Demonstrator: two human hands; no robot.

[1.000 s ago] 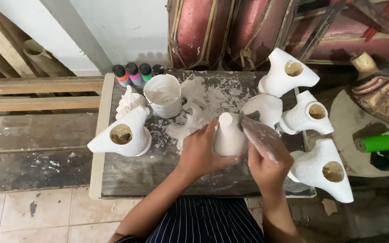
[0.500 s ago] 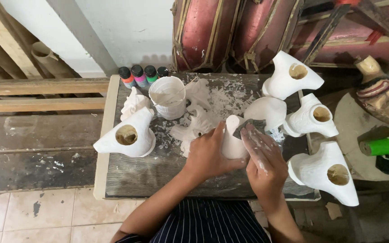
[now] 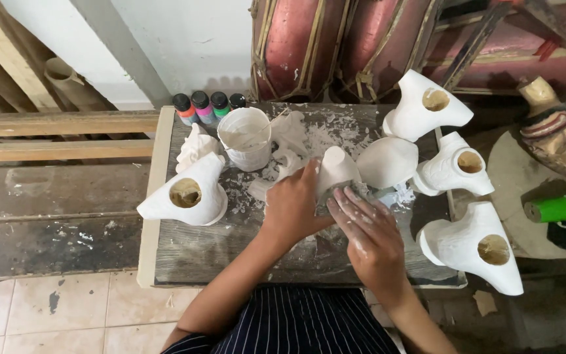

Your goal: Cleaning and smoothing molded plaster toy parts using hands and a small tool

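Head view: the small white rounded plaster piece sits at frame centre on the dusty grey wooden board, now tipped lower than a moment ago. The left hand wraps its fingers around it; the right hand presses a grey sanding sheet against its chalky, matte side with flat fingers. A white bucket stands upper left

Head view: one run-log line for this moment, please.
left hand: grips white figure | right hand: presses sandpaper on it | table: dusty
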